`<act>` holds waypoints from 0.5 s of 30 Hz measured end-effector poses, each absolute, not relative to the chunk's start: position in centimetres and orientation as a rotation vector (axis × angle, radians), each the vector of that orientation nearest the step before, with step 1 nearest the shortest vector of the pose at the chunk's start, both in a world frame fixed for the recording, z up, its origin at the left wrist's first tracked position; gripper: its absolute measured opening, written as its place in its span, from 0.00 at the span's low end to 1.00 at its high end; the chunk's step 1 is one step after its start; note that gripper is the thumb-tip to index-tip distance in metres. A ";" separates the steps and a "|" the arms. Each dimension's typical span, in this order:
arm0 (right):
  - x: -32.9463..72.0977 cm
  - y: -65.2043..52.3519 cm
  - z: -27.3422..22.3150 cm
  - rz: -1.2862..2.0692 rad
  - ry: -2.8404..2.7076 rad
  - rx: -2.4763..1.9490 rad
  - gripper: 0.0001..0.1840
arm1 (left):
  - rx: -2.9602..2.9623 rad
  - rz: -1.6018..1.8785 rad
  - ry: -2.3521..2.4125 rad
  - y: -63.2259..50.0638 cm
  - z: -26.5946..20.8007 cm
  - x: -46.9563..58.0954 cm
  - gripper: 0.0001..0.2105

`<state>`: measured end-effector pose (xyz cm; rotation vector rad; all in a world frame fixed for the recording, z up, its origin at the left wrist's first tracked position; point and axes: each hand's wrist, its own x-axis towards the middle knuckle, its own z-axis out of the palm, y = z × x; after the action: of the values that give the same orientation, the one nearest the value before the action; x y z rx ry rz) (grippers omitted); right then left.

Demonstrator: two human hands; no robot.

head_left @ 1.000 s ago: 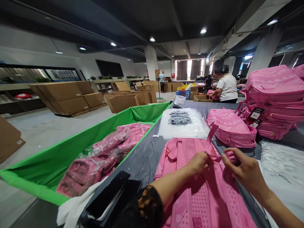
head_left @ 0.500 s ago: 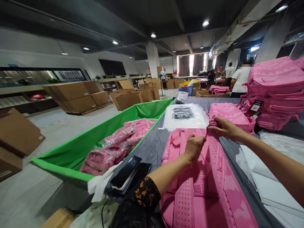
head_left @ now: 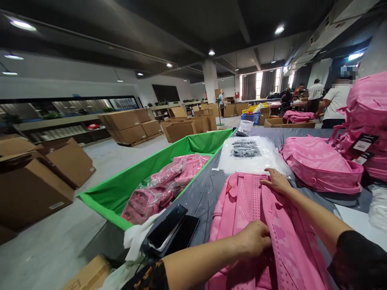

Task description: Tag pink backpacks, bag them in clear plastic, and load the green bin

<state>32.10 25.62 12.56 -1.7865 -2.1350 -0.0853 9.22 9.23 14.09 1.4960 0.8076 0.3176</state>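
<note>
The worktop [head_left: 208, 189] is the biggest thing near us, dk grey, running away ahead. Along its L edge: the green bin [head_left: 196, 141] w/ plastic-wrapped pink bags [head_left: 151, 197] inside; cartons [head_left: 130, 127] stand on the floor beyond it. At far R, the pink stack [head_left: 369, 108], partly cut off by the frame.

Our pack [head_left: 225, 217] lies on the worktop right in front of us, straps up, a bit R of centre. Another bag [head_left: 317, 161] sits just beyond, to the R; the clear sleeves [head_left: 244, 155] w/ black print are at the pack's top end. A phone [head_left: 167, 225] lies L of the pack, near the bin.

What's changed: ½ sec ago both hands were together at the top of the R strap [head_left: 279, 231]. Now they're apart. R hand [head_left: 276, 181] is at the strap's top end, fingers part-bent over it; can't tell if they pinch. L hand [head_left: 256, 239] is well down, by the strap's inner edge, & looks closed; fingertips hidden, so can't tell if it has any fabric. Our view's also swung L a bit.

Means, we'd judge, work at the strap top is done or paused & attention's now lower, prob. under the strap. Pack itself looks flat & in place.

Smallest: tags [head_left: 364, 143] on the stack, red label [head_left: 229, 188] at the pack's top L.
</note>
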 end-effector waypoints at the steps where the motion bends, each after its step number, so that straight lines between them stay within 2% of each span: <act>1: 32.4 25.6 11.8 -0.059 -2.128 -1.776 0.31 | 1.567 0.237 0.739 9.5 14.9 8.6 0.08; 4: 33.3 25.1 10.4 0.019 -2.120 -1.702 0.29 | 1.647 0.213 0.759 11.9 18.0 6.6 0.16; 6: 33.6 24.6 10.0 0.059 -2.101 -1.634 0.28 | 1.674 0.449 1.079 15.6 19.6 5.4 0.21; 8: 33.6 24.2 9.9 0.089 -2.065 -1.566 0.28 | 1.713 0.783 1.496 20.2 20.1 4.5 0.19; 9: 33.5 24.1 9.8 0.103 -2.047 -1.529 0.28 | 1.698 0.842 1.595 22.5 19.9 4.2 0.17; 12: 33.4 24.2 9.6 0.143 -1.999 -1.405 0.27 | 1.625 0.857 1.703 27.4 18.4 3.7 0.13; 15: 33.2 24.2 9.8 0.146 -1.959 -1.303 0.25 | 1.579 0.867 1.640 29.3 17.3 5.6 0.15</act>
<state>33.20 24.15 9.81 -1.3034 -1.9590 0.1457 5.56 29.32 17.32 1.5792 1.6398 0.8671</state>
